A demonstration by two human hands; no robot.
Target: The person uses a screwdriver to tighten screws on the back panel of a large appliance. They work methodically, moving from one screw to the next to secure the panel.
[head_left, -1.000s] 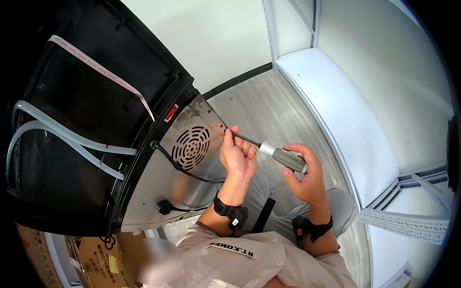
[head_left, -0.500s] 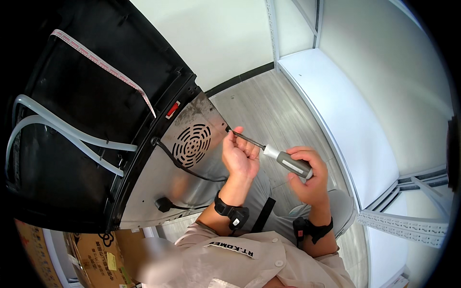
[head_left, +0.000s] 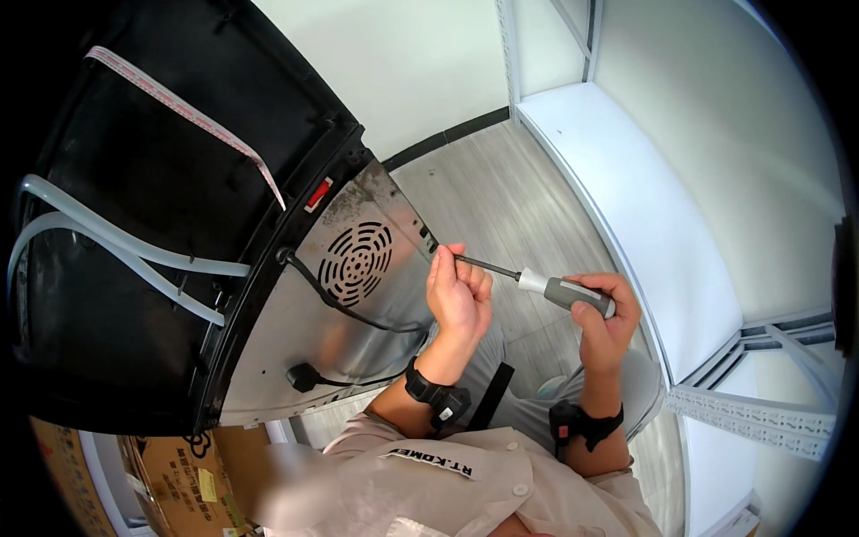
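Observation:
A screwdriver (head_left: 577, 297) with a grey and white handle is gripped at its end by my right hand (head_left: 608, 336). Its metal shaft points left, and the tip reaches the fingertips of my left hand (head_left: 459, 300). Thumb and forefinger of that hand are pinched together around or beside the tip; whatever small piece they hold is hidden. Just left of these fingers lies the right edge of a metal panel (head_left: 358, 345), with dark notches along it. The panel belongs to a black machine housing (head_left: 179, 134) and carries a round pattern of vent slots.
From the panel runs a black power cord (head_left: 322, 300), with a second black plug (head_left: 302, 377) below. A red switch (head_left: 318, 195), pale hoses (head_left: 134, 255) and a ribbon cable (head_left: 183, 107) are on the housing. White shelving (head_left: 626, 215) stands right; a cardboard box (head_left: 174, 474) lower left.
Both hands and the screwdriver have shifted right, away from the panel's edge. Dark notches at that edge now show more fully beside my left fingertips.

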